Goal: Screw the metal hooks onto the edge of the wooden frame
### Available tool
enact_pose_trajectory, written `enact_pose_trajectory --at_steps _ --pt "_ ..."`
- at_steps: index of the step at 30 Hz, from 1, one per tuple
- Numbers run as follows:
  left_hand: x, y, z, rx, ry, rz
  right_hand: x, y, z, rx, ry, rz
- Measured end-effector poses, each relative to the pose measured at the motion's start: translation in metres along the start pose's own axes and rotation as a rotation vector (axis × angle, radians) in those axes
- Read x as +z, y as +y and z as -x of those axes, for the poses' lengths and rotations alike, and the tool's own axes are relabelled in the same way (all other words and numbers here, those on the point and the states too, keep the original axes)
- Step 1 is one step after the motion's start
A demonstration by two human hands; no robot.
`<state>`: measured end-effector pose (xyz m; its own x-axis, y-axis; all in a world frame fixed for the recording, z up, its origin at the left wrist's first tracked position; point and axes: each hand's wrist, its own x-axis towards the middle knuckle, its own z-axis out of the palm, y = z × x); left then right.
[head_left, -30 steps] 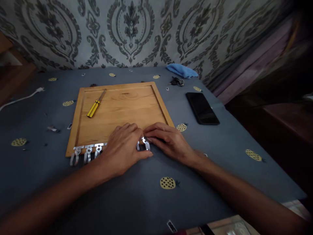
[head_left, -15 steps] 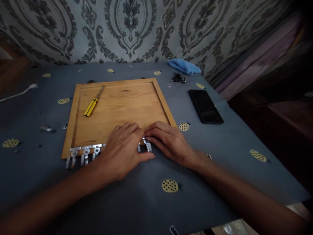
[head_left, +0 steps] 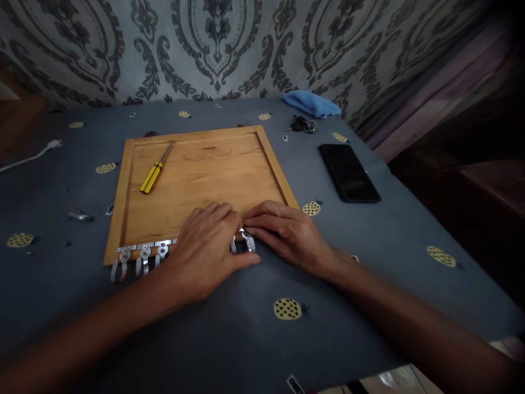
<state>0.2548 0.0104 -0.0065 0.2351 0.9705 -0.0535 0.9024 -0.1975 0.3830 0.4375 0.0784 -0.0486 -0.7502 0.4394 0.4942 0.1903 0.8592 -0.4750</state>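
A wooden board (head_left: 205, 180) with a raised frame lies flat on the table. Along its near edge runs a metal hook rail (head_left: 163, 247) with several curved hooks. My left hand (head_left: 207, 249) covers the middle of the rail, fingers curled over it and thumb stretched to the right below a hook (head_left: 250, 242). Beside it, at the rail's right end, my right hand (head_left: 285, 235) has thumb and fingers pinched together; whatever sits between those fingertips is hidden. A yellow-handled screwdriver (head_left: 151, 178) rests on the board's left part.
A phone (head_left: 349, 174) lies right of the board, with keys (head_left: 301, 125) and a blue cloth (head_left: 312, 104) behind. A loose metal hook (head_left: 81, 215) and tiny parts lie to the left. A white cable (head_left: 30, 156) is at far left.
The view has shifted slightly. Both hands stay at the right part of the hook rail, with barely any visible movement of the fingers.
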Motion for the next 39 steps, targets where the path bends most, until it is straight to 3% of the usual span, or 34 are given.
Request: enact_pose_trajectory --at_steps 6,14,39 --pt "-0.0014 -0.0005 0.0004 0.001 -0.008 -0.005 -0.0032 0.0018 0.0 0.021 0.0 -0.047" --pt "-0.0007 -0.0018 0.002 0.018 0.028 0.015 -0.0051 0.0031 0.0014 0.082 0.091 -0.138" --pt "-0.0015 -0.0017 0.0016 0.019 0.033 0.018 -0.006 0.0037 0.0041 0.083 0.034 -0.11"
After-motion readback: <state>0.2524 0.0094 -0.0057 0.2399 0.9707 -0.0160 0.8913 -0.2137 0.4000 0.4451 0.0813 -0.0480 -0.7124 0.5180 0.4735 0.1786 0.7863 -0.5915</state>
